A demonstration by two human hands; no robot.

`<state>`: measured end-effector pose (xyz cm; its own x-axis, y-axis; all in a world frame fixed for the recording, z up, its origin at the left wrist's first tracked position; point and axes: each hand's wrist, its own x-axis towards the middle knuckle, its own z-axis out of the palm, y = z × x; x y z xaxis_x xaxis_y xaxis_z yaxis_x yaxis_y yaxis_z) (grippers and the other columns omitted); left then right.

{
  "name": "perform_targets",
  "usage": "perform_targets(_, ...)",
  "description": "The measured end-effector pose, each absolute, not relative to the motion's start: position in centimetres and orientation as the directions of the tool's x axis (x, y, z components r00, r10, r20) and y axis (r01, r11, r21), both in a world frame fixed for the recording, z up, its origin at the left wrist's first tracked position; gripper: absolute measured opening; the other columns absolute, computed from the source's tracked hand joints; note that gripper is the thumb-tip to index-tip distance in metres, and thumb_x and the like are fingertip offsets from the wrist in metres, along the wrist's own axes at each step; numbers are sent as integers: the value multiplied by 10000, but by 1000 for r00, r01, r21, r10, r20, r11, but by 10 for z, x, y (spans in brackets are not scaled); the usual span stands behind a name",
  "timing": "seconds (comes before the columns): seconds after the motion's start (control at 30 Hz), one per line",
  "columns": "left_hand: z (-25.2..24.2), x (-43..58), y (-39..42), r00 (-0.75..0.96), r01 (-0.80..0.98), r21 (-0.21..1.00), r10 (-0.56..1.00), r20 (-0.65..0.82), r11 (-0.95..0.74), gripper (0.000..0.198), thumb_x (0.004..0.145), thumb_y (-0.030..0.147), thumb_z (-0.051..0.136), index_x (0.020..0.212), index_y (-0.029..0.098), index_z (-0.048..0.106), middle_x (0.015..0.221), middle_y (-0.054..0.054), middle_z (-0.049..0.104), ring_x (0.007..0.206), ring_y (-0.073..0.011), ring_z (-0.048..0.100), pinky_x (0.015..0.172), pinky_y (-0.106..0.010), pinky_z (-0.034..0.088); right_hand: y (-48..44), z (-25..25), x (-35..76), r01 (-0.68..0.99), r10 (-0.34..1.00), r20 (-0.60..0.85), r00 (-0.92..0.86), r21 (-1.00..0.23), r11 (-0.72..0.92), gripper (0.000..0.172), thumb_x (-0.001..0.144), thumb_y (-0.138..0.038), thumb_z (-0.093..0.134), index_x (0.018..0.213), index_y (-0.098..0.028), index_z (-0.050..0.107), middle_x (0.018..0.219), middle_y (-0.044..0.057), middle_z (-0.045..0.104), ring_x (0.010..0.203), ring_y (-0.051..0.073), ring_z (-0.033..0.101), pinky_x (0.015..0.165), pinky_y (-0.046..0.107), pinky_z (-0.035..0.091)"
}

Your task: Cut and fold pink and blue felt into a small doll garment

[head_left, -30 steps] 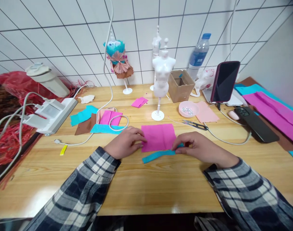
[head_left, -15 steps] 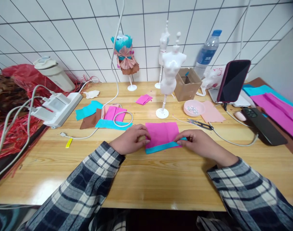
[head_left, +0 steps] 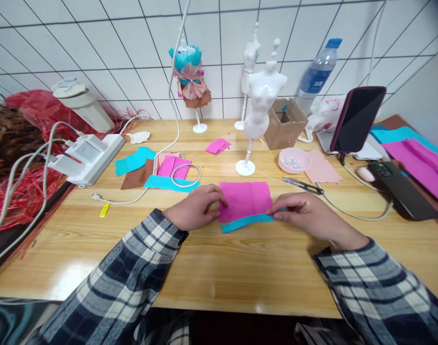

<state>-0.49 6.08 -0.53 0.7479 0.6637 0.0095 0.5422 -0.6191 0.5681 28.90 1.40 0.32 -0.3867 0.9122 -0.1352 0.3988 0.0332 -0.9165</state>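
Note:
A bright pink rectangle of crepe-like paper [head_left: 245,199] lies flat on the table between my hands. Along its near edge runs a narrow blue strip [head_left: 242,223], slanting up to the right, its left end just off the pink sheet. My right hand [head_left: 307,213] pinches the strip's right end between thumb and fingertips. At the sheet's left edge rests my left hand [head_left: 197,207], fingers curved and thumb apart, fingertips touching the pink paper. Behind the sheet stands a bare white mini mannequin [head_left: 260,100].
Small scissors [head_left: 303,185] lie right of the sheet, near a pink dish of beads [head_left: 294,160]. Blue, brown and pink scraps [head_left: 172,182] and a looped cable sit at left. A power strip [head_left: 93,160], cardboard box [head_left: 282,127], propped phone [head_left: 359,120] and dressed mannequin [head_left: 192,79] stand around.
The blue strip's left end has come away from the pink sheet, toward me. My right hand keeps its pinch; my left hand stays by the sheet's left edge. The view has shifted slightly.

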Motion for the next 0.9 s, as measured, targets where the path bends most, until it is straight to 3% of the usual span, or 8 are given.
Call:
perform_targets(0.13, -2, -4, 61, 757, 530, 587, 653, -4, -612, 286, 773, 132, 615, 1047, 211, 633, 1107, -76, 573, 1055, -219, 542, 950, -378, 445, 14, -3, 279, 313, 946, -46, -322, -948, 60, 267, 760, -462, 685, 866, -231, 769, 837, 49, 740, 757, 184, 655, 716, 311, 511)
perform_targets(0.43, -3, -4, 61, 747, 533, 596, 664, 0, -600, 285, 761, 146, 625, 1039, 207, 638, 1097, -77, 581, 1051, -223, 543, 949, -375, 440, 19, -19, 279, 602, 922, -176, -345, -795, 74, 197, 805, -309, 611, 910, -239, 763, 907, 27, 764, 786, 193, 675, 721, 316, 509)
perform_targets(0.57, 0, -3, 61, 738, 546, 608, 674, -23, -577, 194, 865, 207, 533, 1021, 210, 648, 1087, -69, 587, 1047, -211, 541, 952, -357, 427, 18, -19, 281, 647, 909, -185, -374, -754, 113, 181, 803, -304, 611, 897, -262, 760, 909, 8, 764, 793, 195, 683, 724, 313, 516)
perform_targets(0.67, 3, -2, 60, 731, 560, 604, 681, -40, -567, 233, 945, 277, 439, 996, 212, 656, 1058, -64, 597, 1029, -204, 539, 948, -349, 416, 17, -17, 282, 635, 911, -198, -362, -768, 85, 200, 810, -330, 604, 907, -250, 759, 904, 11, 761, 789, 194, 682, 717, 306, 515)
perform_targets(0.8, 2, 0, 57, 721, 586, 570, 692, -44, -575, 244, 907, 403, 536, 1000, 207, 648, 1064, -73, 588, 1019, -220, 536, 920, -356, 424, 17, -17, 281, 602, 906, -228, -357, -798, 37, 222, 808, -360, 604, 903, -229, 756, 897, 13, 758, 801, 194, 676, 735, 306, 512)
perform_targets(0.9, -2, 0, 56, 712, 609, 525, 701, -33, -594, 194, 864, 310, 588, 1028, 213, 626, 1094, -73, 576, 1034, -231, 530, 915, -369, 426, 17, -17, 281, 604, 908, -254, -332, -797, -2, 215, 804, -361, 608, 887, -226, 752, 890, 9, 757, 800, 196, 673, 729, 306, 508)
